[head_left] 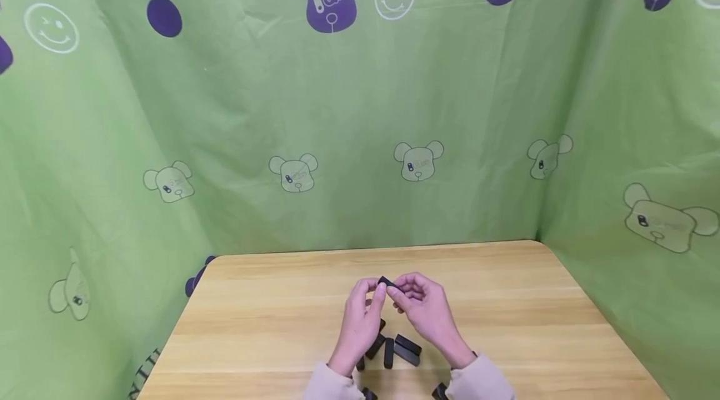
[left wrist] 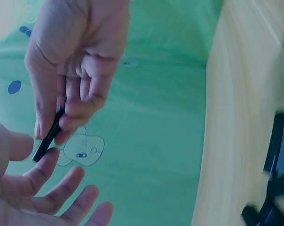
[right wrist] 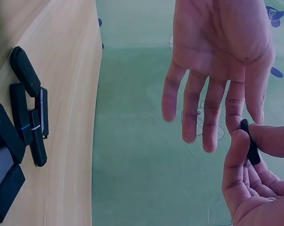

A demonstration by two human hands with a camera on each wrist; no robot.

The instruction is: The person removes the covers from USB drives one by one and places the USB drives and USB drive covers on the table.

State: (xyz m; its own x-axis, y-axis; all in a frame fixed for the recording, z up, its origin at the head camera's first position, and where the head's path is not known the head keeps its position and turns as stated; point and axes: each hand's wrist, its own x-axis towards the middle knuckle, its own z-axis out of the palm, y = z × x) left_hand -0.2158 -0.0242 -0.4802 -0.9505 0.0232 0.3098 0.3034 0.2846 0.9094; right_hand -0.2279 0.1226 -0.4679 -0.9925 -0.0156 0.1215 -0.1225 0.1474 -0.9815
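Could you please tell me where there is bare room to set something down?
The table is bare left of the left hand, right of the right hand, and beyond both toward the green curtain, but crowded on the hands' near side, where black sticks cluster.

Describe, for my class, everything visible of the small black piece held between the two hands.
The small black piece is slim and elongated, looking like plastic. Held above the wood-look table, it slants down to the right in the head view. The left hand pinches one end between thumb and index finger; the right hand grips the other, its fingers curled. Part of the piece is covered; no markings can be made out.
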